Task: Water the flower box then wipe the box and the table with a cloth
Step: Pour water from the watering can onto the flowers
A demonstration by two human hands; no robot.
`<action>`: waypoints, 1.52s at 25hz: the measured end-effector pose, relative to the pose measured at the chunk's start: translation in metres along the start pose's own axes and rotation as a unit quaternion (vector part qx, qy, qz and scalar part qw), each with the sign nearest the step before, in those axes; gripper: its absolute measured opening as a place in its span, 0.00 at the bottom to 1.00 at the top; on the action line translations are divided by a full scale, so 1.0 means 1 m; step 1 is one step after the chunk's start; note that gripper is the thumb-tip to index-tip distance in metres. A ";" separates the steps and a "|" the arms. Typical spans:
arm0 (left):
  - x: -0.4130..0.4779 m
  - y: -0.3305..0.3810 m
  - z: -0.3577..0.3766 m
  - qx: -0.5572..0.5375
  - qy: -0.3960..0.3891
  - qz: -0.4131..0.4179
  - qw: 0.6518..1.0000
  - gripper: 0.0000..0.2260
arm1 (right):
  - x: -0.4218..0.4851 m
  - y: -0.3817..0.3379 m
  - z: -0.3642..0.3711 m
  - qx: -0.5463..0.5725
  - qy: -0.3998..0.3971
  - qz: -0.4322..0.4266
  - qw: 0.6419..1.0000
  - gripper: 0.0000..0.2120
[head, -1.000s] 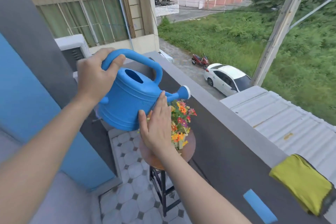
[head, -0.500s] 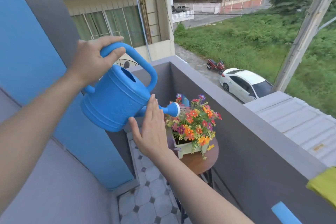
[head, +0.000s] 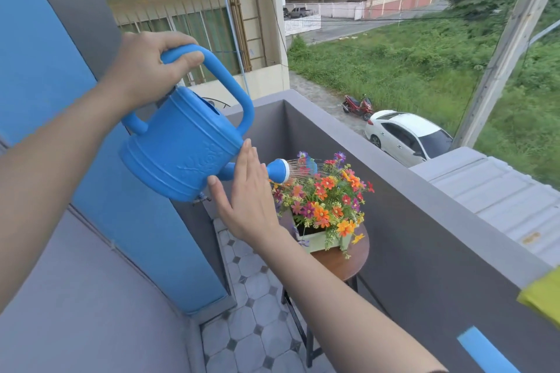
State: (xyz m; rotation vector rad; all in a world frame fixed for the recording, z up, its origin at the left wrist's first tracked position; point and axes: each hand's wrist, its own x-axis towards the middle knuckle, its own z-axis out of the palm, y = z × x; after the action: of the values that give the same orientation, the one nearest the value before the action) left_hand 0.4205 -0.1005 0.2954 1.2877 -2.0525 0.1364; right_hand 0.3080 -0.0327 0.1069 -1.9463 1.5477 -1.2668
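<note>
Balcony scene: left hand (head: pixel 142 70) grips watering can (head: pixel 181 157) above flower box (head: pixel 315 242), flat right hand (head: pixel 245 200) steadying it; overtilting may flood table (head: pixel 342 263).

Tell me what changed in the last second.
The watering can tipped further spout-down, and water now sprays from its rose onto the flowers. The left grip still holds the handle; the right grip stays flat against the can's side. Yellow cloth remains on the ledge.

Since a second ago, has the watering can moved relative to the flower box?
Yes. The watering can has tipped spout-down toward the flower box; its rose now sprays water over the flowers.
</note>
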 end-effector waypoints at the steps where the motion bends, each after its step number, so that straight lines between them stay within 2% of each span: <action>1: 0.001 -0.001 -0.003 0.001 -0.013 0.001 1.000 0.13 | -0.002 -0.002 -0.001 0.003 -0.012 -0.002 1.000 0.37; 4: -0.003 0.003 -0.009 0.010 -0.052 0.005 0.999 0.13 | -0.016 -0.009 -0.003 0.018 -0.032 -0.008 0.999 0.37; 8: -0.007 0.013 -0.008 -0.003 -0.087 0.011 0.996 0.11 | -0.038 -0.009 -0.001 0.023 -0.017 -0.007 1.000 0.38; 11: -0.008 0.018 -0.005 -0.018 -0.086 0.020 0.996 0.11 | -0.042 -0.007 -0.004 0.033 0.000 0.004 0.999 0.37; 15: -0.005 0.016 -0.003 -0.033 -0.034 0.006 0.999 0.12 | -0.028 -0.011 -0.012 0.051 0.021 0.022 0.998 0.38; 19: -0.004 0.014 -0.008 -0.010 -0.009 0.004 1.000 0.13 | -0.015 -0.016 -0.015 0.059 0.010 0.026 0.998 0.38; 27: -0.014 0.016 -0.005 0.009 -0.076 0.013 0.997 0.10 | -0.046 -0.015 -0.003 0.067 -0.044 0.025 0.996 0.38; 30: -0.019 0.022 0.006 0.002 -0.081 0.016 0.997 0.08 | -0.052 -0.009 -0.006 0.079 -0.041 0.045 0.995 0.40; 34: -0.018 0.025 0.020 0.000 -0.045 -0.021 0.999 0.17 | -0.039 0.000 -0.011 0.060 -0.020 0.072 0.995 0.45; 38: -0.019 0.019 0.026 0.006 -0.051 -0.030 0.998 0.19 | -0.032 0.005 -0.011 0.030 -0.039 0.081 0.996 0.48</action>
State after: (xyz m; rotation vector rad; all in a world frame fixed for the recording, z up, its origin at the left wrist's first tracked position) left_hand 0.3963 -0.0879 0.2698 1.3874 -2.0991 0.0567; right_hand 0.2961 -0.0031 0.0958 -1.7731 1.5737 -1.1439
